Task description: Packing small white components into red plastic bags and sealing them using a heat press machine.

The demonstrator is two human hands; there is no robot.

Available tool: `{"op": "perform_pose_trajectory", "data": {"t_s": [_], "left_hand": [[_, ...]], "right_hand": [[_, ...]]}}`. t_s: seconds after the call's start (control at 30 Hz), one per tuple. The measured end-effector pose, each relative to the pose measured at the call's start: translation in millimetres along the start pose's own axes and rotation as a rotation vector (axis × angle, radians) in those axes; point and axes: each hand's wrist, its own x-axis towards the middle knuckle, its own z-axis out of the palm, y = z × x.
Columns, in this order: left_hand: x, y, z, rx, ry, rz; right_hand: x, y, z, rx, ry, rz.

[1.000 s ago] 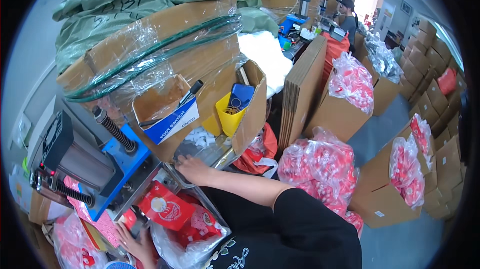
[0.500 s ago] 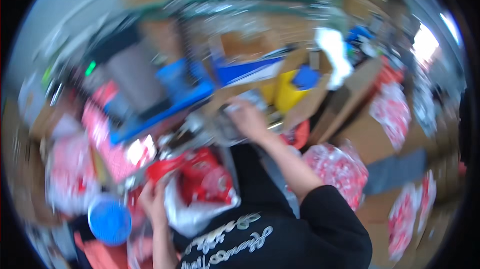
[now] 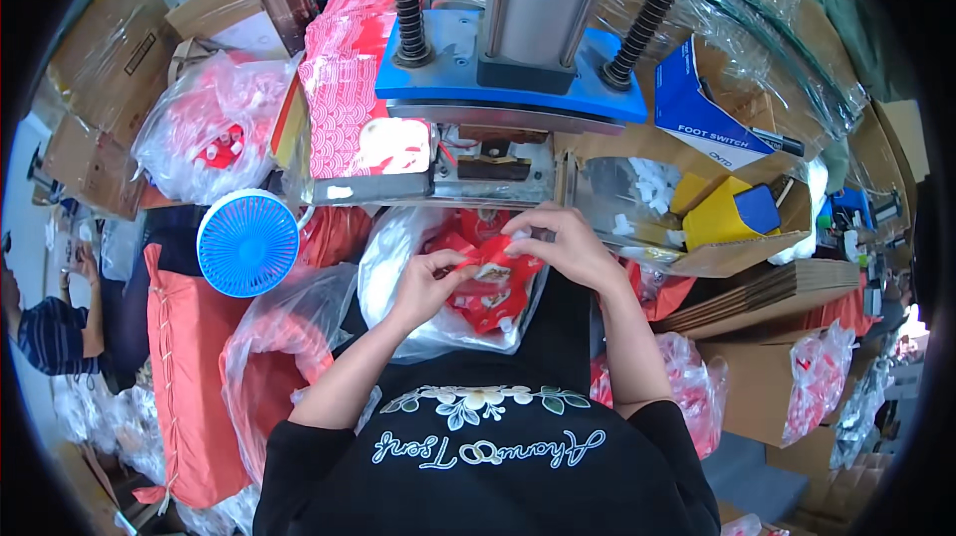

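Both hands work one small red packet [image 3: 488,272] held over the lap, just in front of the blue-topped press [image 3: 508,78]. Left hand [image 3: 423,287]: grip closed on the packet's left edge, thumb on top. Right hand [image 3: 563,247]: fingertips pinched on its upper right corner. The packet sits above a clear plastic bag [image 3: 398,267] holding more red packets.

Judgement: the step looks like straightening or opening the packet's edge. To do it well, keep both pinches near the edge, pull evenly so the film lies flat, and keep the packet above the bag so nothing drops. A blue fan [image 3: 247,242] stands well to the left.
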Motion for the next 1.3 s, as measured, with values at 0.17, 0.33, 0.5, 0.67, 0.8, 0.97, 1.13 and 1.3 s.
{"op": "perform_pose_trajectory", "data": {"t_s": [0.17, 0.33, 0.5, 0.67, 0.8, 0.97, 1.13, 1.3], "left_hand": [[20, 12, 5, -0.184, 0.043, -0.180], [49, 43, 15, -0.583, 0.165, -0.382], [65, 43, 19, -0.817, 0.260, -0.454], [71, 39, 1, -0.574, 0.231, -0.394], [84, 48, -60, 0.483, 0.396, 0.050], [42, -4, -87, 0.929, 0.423, 0.278], [26, 40, -79, 0.357, 0.469, 0.132], [13, 29, -41, 0.050, 0.268, -0.041]], "right_hand": [[2, 8, 1, 0.162, 0.174, 0.042], [-17, 24, -36, -0.252, 0.586, 0.124], [-51, 47, -66, -0.643, 0.465, 0.424], [-42, 77, -44, -0.608, 0.446, 0.342], [-34, 74, -43, -0.500, 0.613, 0.151], [-27, 79, -44, -0.191, 0.616, 0.131], [-21, 38, -37, -0.030, 0.607, 0.119], [-3, -22, -7, -0.109, 0.500, -0.097]]}}
